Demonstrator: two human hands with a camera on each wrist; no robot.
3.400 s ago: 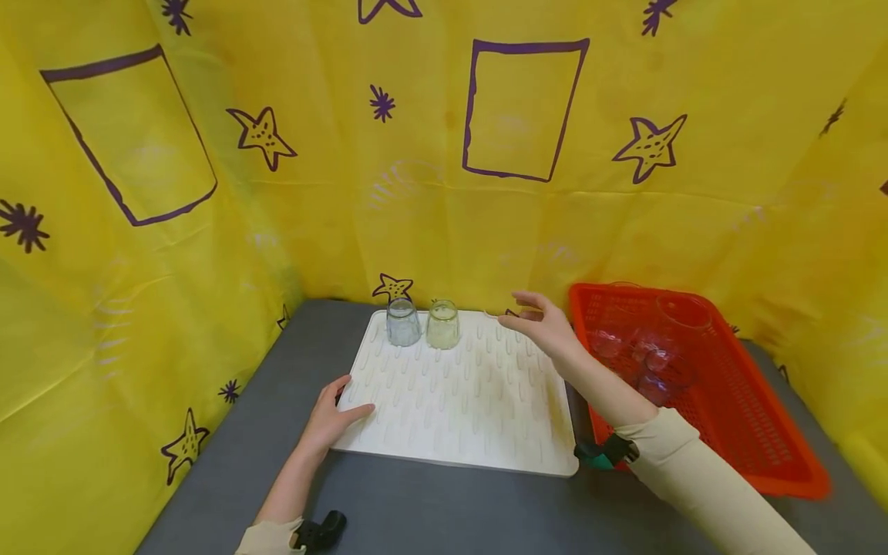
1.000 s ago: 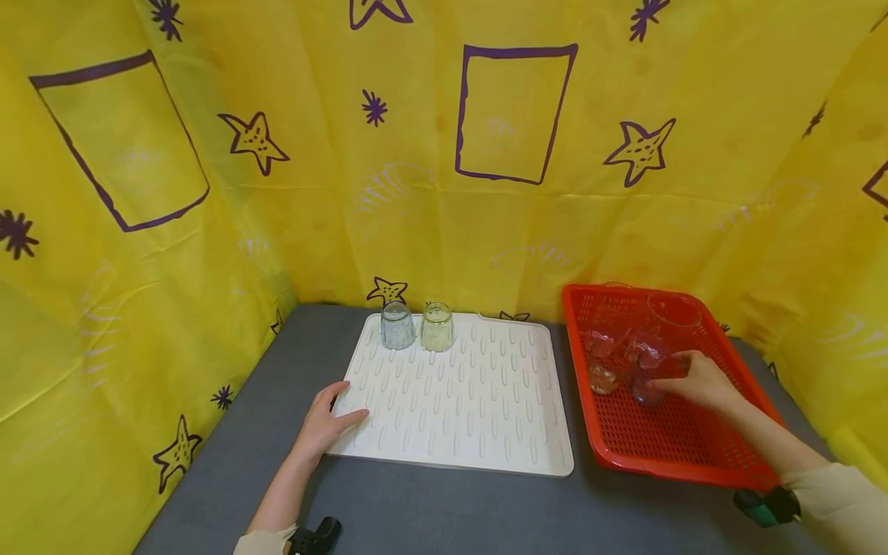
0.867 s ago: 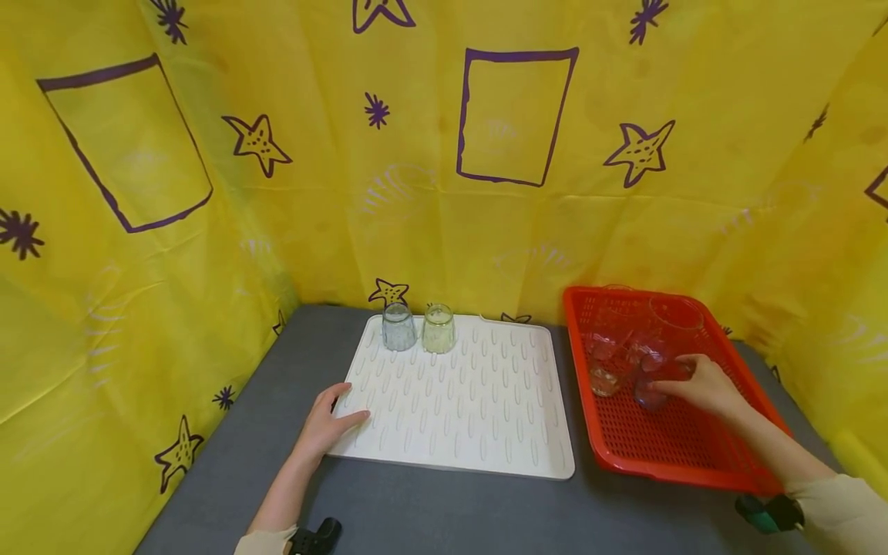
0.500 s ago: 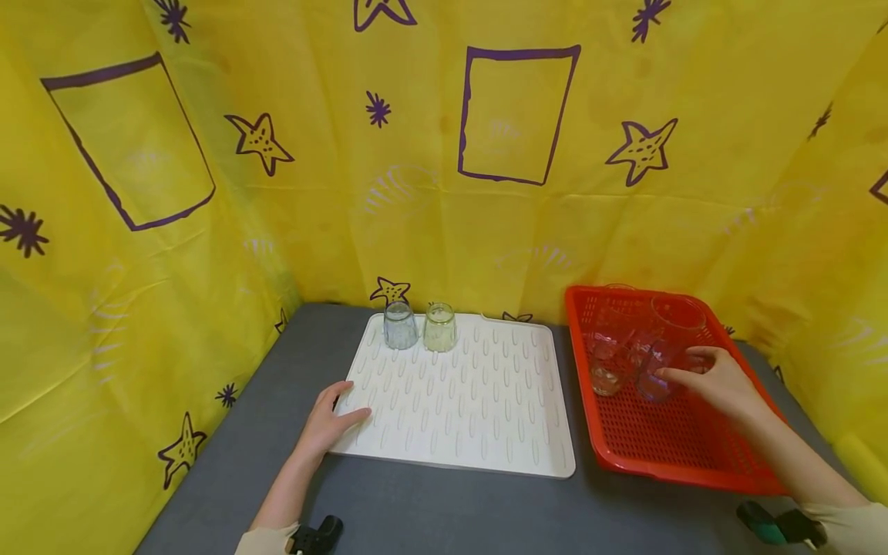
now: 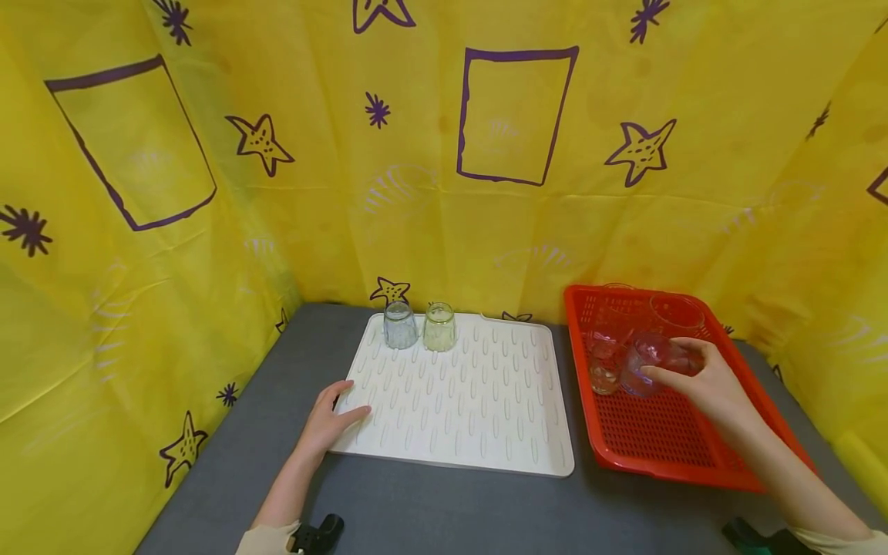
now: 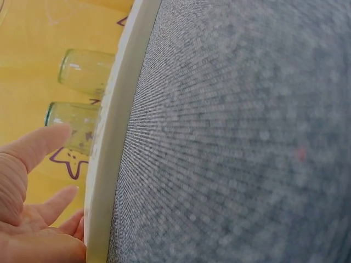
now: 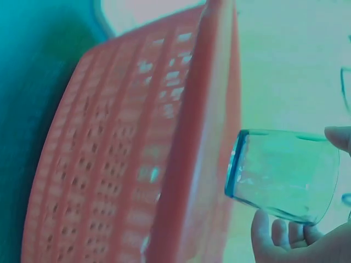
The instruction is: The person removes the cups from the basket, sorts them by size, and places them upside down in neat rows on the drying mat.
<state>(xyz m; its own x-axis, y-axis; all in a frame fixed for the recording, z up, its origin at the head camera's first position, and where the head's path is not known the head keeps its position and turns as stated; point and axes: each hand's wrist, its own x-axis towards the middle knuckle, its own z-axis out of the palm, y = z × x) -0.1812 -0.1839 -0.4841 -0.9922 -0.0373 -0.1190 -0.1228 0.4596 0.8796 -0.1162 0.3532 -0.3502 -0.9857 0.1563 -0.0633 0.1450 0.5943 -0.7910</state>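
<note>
My right hand (image 5: 714, 385) holds a tilted, bluish-purple drinking glass (image 5: 638, 374) over the red basket, thumb on one side and fingers on the other. In the right wrist view this glass (image 7: 285, 172) lies sideways between thumb and fingers, its thick end near the basket's rim. My left hand (image 5: 326, 420) rests at the left edge of the white ridged mat (image 5: 479, 401), thumb extended over the top and fingers along the side. At the mat's back left, a bluish glass (image 5: 400, 327) and a yellow-green glass (image 5: 439, 328) stand side by side, narrower ends up.
The red basket (image 5: 617, 461) stands right of the mat on the grey table (image 5: 444, 509). Several clear glasses lie in its back part, among them a small glass (image 5: 603, 378) near the left wall. A yellow patterned cloth (image 5: 333, 231) encloses the table's back and sides.
My right hand has gone from above the mat's back right into the basket and taken hold of a glass. Lately it has lifted and tilted that glass. My left hand stays at the mat.
</note>
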